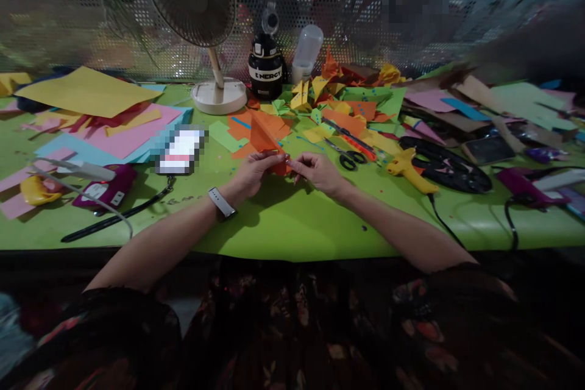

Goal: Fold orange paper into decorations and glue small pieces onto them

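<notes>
A folded piece of orange paper (264, 133) is between my two hands, its pointed part rising above the fingers. My left hand (256, 172) pinches it from the left, thumb and fingers closed on its lower part. From the right, my right hand (317, 172) grips its lower right edge with closed fingertips. The paper's lower folds are partly hidden behind the fingers. Just behind the hands lie orange and green paper pieces (222, 136). Black-handled scissors (348, 157) rest close to my right hand.
Left are stacked coloured sheets (86, 92), a phone (180, 149) and a purple box (105, 187). A white fan (219, 96), black bottle (266, 76) and folded paper pieces (305, 96) stand behind. A yellow glue gun (414, 172) and black tray (450, 164) lie right.
</notes>
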Tool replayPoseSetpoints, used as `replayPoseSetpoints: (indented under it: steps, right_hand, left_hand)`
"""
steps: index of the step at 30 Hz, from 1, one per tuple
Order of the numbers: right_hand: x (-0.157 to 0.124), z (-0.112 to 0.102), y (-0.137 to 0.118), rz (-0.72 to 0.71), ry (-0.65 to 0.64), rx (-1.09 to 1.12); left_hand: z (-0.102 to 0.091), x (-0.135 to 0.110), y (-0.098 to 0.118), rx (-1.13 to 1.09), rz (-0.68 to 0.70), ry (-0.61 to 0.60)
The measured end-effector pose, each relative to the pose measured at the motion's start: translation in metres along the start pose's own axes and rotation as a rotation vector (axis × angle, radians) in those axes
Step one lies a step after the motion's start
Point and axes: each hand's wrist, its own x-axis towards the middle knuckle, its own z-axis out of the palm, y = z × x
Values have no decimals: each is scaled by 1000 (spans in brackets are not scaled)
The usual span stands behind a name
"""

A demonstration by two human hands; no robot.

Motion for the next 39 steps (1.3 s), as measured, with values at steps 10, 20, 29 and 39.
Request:
replayPoseSetpoints:
  steps: [10, 20, 29, 39]
  right_hand:
    - [-2, -11, -3, 133, -202, 190]
    - [-5, -11, -4, 162, -288, 255]
    - [-5, -15, -4, 265, -466, 263]
    - [-1, -21, 1, 288, -564, 291]
  left_hand:
    - [-12, 7, 1, -32, -67, -113]
    - [-15, 6, 2, -29, -138, -223]
    - [-16, 4, 3, 46, -168, -202]
    - [-12, 5, 5, 85, -178, -252]
